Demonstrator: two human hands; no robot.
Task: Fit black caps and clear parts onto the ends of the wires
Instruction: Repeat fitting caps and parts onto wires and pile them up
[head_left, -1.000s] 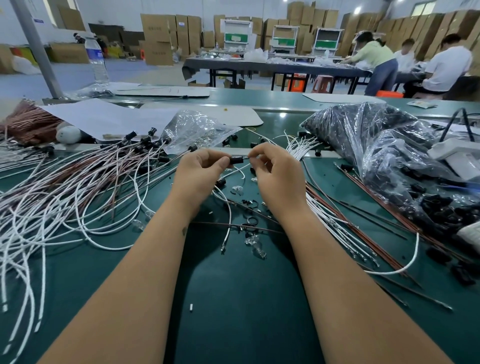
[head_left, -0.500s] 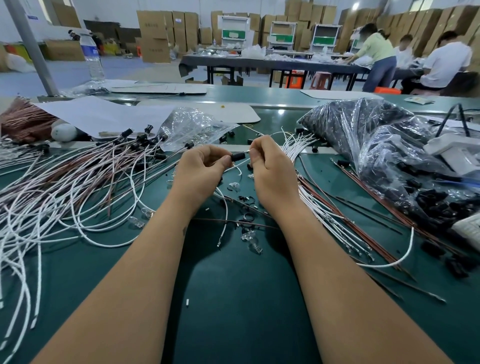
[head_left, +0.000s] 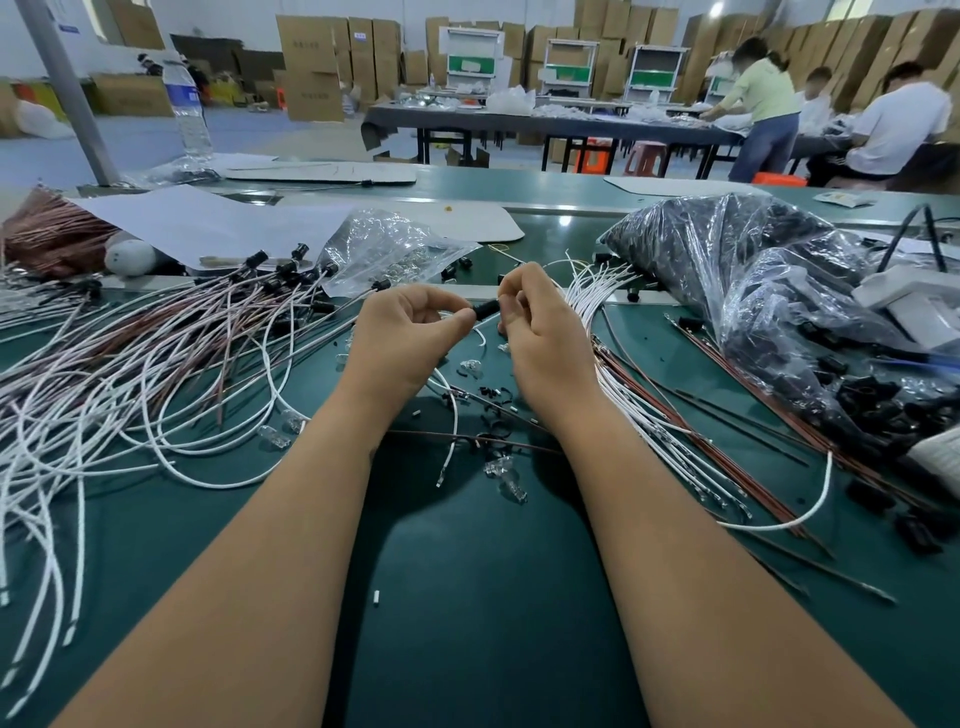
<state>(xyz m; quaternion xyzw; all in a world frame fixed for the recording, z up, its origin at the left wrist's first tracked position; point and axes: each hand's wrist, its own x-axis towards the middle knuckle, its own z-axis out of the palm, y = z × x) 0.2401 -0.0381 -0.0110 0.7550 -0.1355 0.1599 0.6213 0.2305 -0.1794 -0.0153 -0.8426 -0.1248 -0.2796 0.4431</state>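
Green table (head_left: 493, 597): our bare forearms reach forward across it.
Left hand (head_left: 400, 338): curled, thumb and fingers pinching black cap (head_left: 485, 310).
Right hand (head_left: 540, 332): curled, fingertips gripping the cap's other end.
White wires (head_left: 156, 395): beside us left; clear parts (head_left: 501, 475) between our wrists.

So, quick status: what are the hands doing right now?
Left hand and right hand both pinch one black cap between them. White wire trails below. Nothing blocking.
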